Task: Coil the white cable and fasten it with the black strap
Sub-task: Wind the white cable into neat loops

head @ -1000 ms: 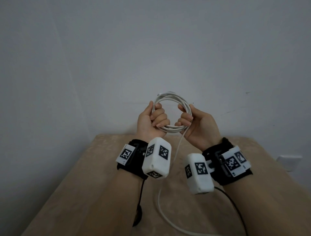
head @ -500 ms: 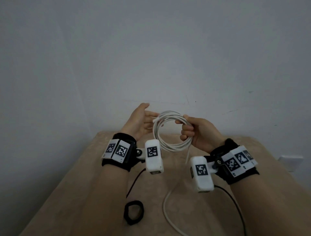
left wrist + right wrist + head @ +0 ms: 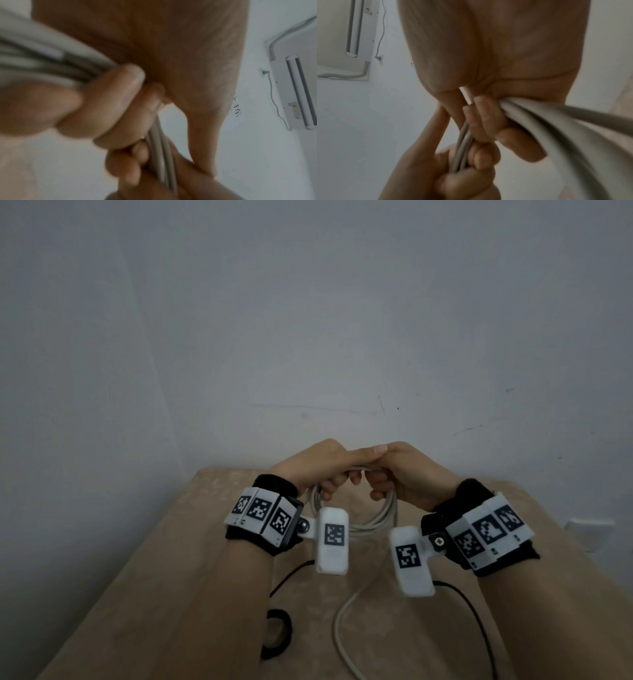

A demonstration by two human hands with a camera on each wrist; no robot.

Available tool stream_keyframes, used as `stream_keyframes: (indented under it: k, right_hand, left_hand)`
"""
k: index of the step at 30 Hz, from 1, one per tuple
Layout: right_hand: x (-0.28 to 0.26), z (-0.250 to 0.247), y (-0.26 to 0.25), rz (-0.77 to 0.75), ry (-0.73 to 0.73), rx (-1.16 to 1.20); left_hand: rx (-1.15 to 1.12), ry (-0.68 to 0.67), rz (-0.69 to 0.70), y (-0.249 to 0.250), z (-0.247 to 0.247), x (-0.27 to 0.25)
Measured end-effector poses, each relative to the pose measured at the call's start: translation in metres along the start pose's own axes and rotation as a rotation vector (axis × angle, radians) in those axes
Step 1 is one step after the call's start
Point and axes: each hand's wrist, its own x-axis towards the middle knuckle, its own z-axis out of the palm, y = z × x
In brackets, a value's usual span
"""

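both hands clench the coiled white cable (image 3: 371, 522): left hand (image 3: 315, 465) and right hand (image 3: 407, 470) meet atop the loops; black strap (image 3: 275, 633) lies below on the table (image 3: 144, 594).

The left hand (image 3: 130, 44) fills most of the picture, its fingers (image 3: 113, 100) curled round a bundle of white cable (image 3: 42, 63) strands — blurred where they run off past the knuckles. Beyond those fingers the strands pass on into the right hand (image 3: 154, 182), which grips them too. Off to the thumb side, well apart, an air conditioner (image 3: 296, 86) hangs on the wall.
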Motion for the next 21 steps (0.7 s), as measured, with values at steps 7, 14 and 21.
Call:
stream_keyframes:
  k: [7, 14, 21]
  right_hand:
    - [-0.002, -0.008, -0.007, -0.104, 0.121, 0.303]
    - [-0.002, -0.011, -0.003, -0.104, 0.152, 0.034]
    - [-0.001, -0.019, 0.0, -0.158, 0.33, -0.015]
  left_hand:
    - [-0.136, 0.288, 0.192, -0.003, -0.002, 0.008]
    - [-0.326, 0.508, 0.252, -0.006, -0.01, 0.01]
    - [-0.574, 0.692, 0.237, -0.01, -0.029, 0.005]
